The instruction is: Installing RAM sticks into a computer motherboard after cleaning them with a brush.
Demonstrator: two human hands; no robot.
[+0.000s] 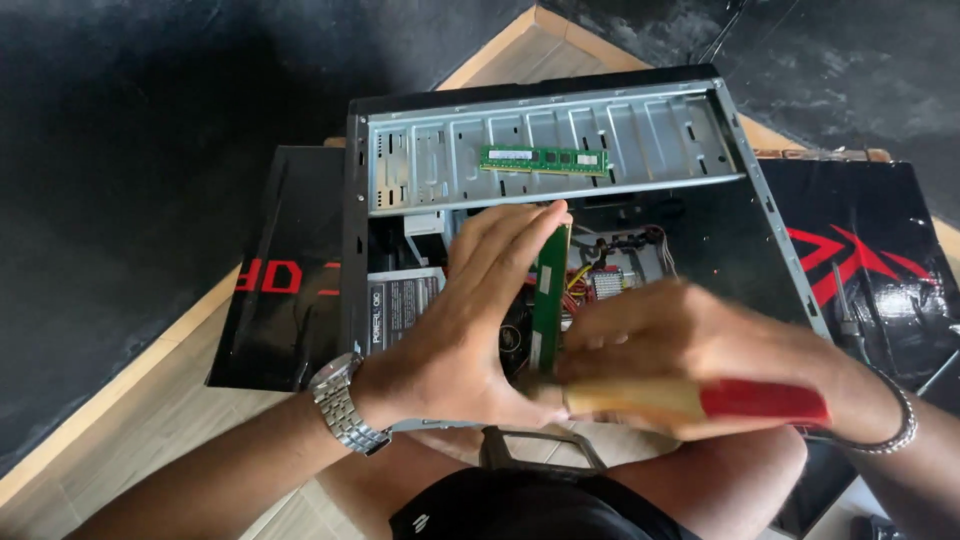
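Lying nearest the lens is the person's dark-clothed lap (520,515), with both forearms reaching forward above it. Wearing a silver metal wristwatch (345,405), the left hand (455,330) is standing with its fingers stretched upward and its thumb tucked in, pinching a long green memory module (549,300) that is standing on end between thumb and fingers. Blurring beside it, the right hand (690,350), with a thin silver bracelet (895,425) at its wrist, is gripping a brush with a pale wooden handle and a red end (700,400), its pale end touching the foot of the upright module.

Both hands are hovering over an open grey metal computer case (560,140) lying on its side, with wiring and a black power supply box (400,305) showing inside. A second green memory stick (544,159) is resting flat on the case's upper metal panel, well apart from the hands. Under the case a black sheet with red markings (860,260) is lying on the light wooden surface (130,420).
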